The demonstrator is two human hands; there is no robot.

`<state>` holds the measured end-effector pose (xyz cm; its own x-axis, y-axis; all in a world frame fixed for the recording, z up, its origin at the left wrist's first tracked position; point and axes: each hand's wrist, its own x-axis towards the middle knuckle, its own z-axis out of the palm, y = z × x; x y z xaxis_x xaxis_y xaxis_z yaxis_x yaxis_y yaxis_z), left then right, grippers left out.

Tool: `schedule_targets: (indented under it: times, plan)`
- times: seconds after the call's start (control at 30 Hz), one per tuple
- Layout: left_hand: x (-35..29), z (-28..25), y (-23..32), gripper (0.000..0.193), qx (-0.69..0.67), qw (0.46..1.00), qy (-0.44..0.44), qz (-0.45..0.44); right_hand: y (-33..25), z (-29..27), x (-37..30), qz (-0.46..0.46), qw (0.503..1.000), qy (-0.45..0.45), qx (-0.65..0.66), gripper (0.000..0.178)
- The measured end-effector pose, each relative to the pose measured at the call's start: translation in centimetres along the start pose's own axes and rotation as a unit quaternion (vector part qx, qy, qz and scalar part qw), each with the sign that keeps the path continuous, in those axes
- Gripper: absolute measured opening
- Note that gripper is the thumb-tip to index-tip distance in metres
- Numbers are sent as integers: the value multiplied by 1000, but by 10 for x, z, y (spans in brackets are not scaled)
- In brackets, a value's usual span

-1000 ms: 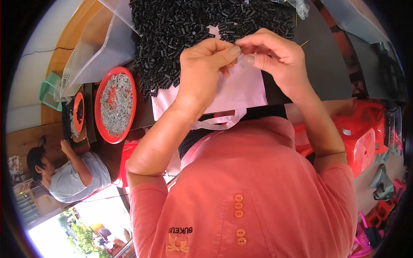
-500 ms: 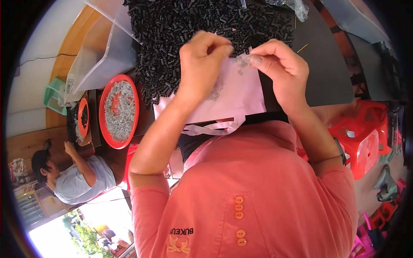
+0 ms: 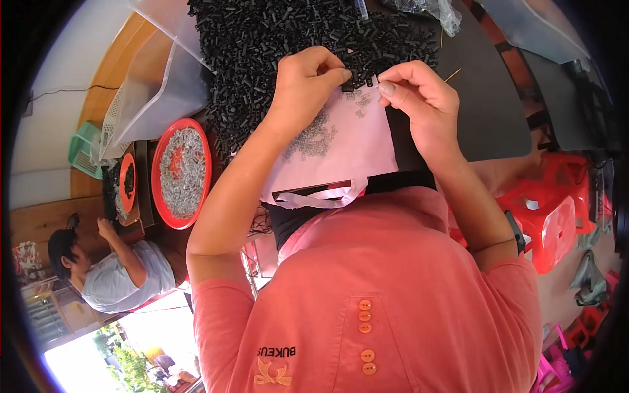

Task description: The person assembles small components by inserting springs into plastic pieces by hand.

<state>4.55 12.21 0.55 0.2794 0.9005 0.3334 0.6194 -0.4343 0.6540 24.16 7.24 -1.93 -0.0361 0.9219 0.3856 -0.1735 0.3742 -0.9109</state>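
Observation:
My left hand [image 3: 304,88] is closed in a pinch at the near edge of a heap of small black plastic pieces [image 3: 255,72]. A small black plastic piece [image 3: 348,84] shows at its fingertips. To the right, my right hand [image 3: 422,98] pinches thumb and forefinger together, a short way from the left fingertips. What it holds is too small to make out. Below both hands lies a pale pink cloth bag [image 3: 367,147] with handles toward me. Tiny metal-looking pieces [image 3: 311,139] are scattered on it, with a smaller cluster near its upper right.
A red round tray [image 3: 208,173] of clear small parts stands at the left, beside a translucent bin [image 3: 154,98]. Beyond it a person [image 3: 128,268] sits working. A thin stick [image 3: 453,74] lies on the dark table [image 3: 491,118]. Red stools [image 3: 550,216] stand at the right.
Both hands have shifted slightly left in view, still close together. My left hand, blurred before, is now steadier, and more of the tiny pieces on the cloth bag show beside it.

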Motion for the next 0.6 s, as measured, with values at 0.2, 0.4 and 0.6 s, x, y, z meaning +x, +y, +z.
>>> schedule_targets:
  times: [0.2,0.4,0.6]
  plan:
    - [-35,-7,37,10,-302,936,-8,-181,-7,21,4,38,999,-22,9,6]
    - [-66,4,43,11,-505,834,111,-191,-13,45,-3,103,991,-30,80,4]
    - [-83,12,39,9,-532,810,175,-175,-1,69,-17,47,996,26,65,5]
